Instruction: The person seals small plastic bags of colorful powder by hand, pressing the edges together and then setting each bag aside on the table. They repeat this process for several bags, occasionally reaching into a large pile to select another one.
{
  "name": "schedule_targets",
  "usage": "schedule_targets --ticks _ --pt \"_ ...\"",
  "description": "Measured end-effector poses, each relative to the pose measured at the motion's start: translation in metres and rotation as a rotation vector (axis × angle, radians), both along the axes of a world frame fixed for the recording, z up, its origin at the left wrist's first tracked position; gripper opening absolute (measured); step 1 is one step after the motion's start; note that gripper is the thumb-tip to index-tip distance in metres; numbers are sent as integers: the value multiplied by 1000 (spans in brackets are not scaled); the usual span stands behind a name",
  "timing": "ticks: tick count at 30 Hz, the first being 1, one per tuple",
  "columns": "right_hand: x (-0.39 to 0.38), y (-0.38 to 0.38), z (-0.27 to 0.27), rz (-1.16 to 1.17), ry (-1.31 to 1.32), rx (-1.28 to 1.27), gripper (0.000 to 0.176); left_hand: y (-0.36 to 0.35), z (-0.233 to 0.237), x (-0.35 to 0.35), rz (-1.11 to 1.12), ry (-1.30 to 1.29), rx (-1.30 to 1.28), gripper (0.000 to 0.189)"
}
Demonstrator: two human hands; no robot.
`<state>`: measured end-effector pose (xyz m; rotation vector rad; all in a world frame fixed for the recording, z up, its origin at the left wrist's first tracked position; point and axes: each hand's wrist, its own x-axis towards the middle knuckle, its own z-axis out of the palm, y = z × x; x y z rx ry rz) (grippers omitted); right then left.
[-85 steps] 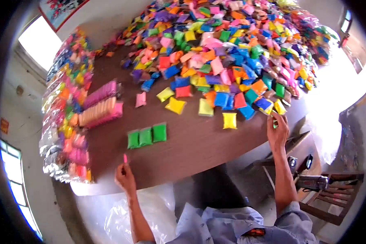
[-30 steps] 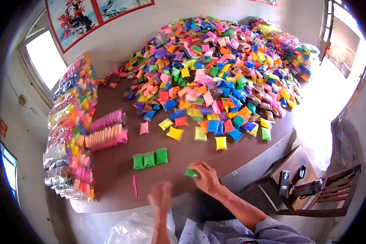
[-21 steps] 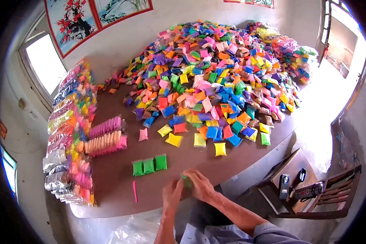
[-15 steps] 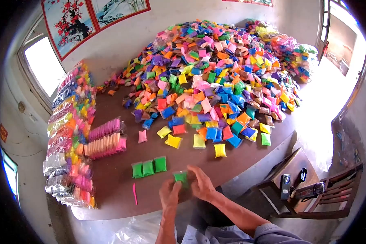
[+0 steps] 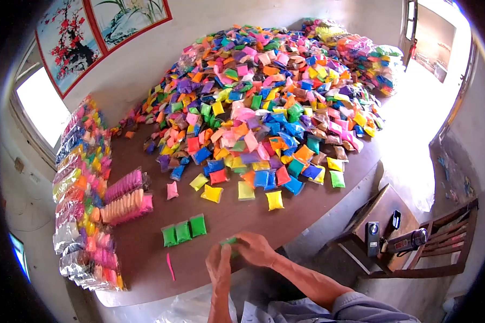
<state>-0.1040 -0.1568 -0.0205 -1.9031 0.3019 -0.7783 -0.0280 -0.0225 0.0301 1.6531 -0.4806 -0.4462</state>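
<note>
Just over the table's near edge, my left hand (image 5: 219,264) and my right hand (image 5: 254,250) meet with fingers closed on a small green packet (image 5: 229,240). Most of that packet is hidden behind the fingers; only its upper edge shows. To the left of my hands, a row of three filled green packets (image 5: 183,231) lies flat, side by side. Below the row rests a thin pink stick (image 5: 171,266), nearer to my left hand.
A large heap of colorful packets (image 5: 264,113) covers the back of the brown table (image 5: 140,237). Stacked bagged bundles (image 5: 86,199) line the left edge, beside rows of pink and peach packets (image 5: 125,200). At right, a wooden chair (image 5: 442,245) holds a dark flask (image 5: 407,240).
My right hand has closed in on the green packet, which now shows less between the fingers. The whole view has shifted slightly, moving the table contents left in the picture.
</note>
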Motion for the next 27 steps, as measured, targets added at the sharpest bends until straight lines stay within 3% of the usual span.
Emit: schedule_targets --ticks 4,9,15,20,22,26,27 --pt "-2 3 8 70 -37 128 23 -4 -5 0 73 -41 -82 25" --pt "-2 6 22 37 187 -17 34 0 -20 3 110 -34 -66 24" --pt "2 10 13 -23 98 36 37 0 -20 3 143 -155 54 26" --pt "3 10 4 -103 3 140 30 -5 -35 1 124 -153 -24 37" --pt "2 11 4 -112 -6 162 26 -3 -33 -1 9 -253 93 39" --pt "3 11 8 -156 -31 174 21 -3 -29 -2 7 -249 151 41" --pt "3 10 10 -143 -19 142 22 -1 -33 1 -5 -350 181 40"
